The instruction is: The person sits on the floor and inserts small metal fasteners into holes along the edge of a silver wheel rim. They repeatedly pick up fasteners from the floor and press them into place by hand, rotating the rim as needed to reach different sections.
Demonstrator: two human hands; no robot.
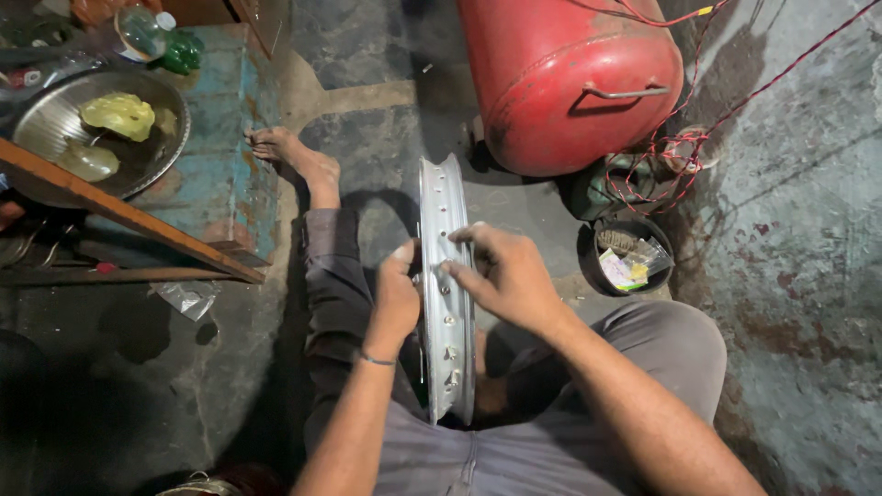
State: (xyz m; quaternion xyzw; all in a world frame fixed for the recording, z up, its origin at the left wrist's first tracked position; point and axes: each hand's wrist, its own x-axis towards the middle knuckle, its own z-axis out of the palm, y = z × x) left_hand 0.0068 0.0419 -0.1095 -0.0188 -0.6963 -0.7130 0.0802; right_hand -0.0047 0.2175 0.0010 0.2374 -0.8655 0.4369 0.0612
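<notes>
Currently your left hand (395,298) grips the upright rim (445,276) to steady it; right hand (505,276) fingers pinch narrowly at a spoke hole.

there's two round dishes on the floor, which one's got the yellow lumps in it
The wide metal bowl at the far left, beside the blue box. It holds yellow lumps; the small dark bowl by the red tank holds paper scraps.

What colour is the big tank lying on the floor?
The tank is red, with a grey metal handle; the head view shows it clearly.
</notes>
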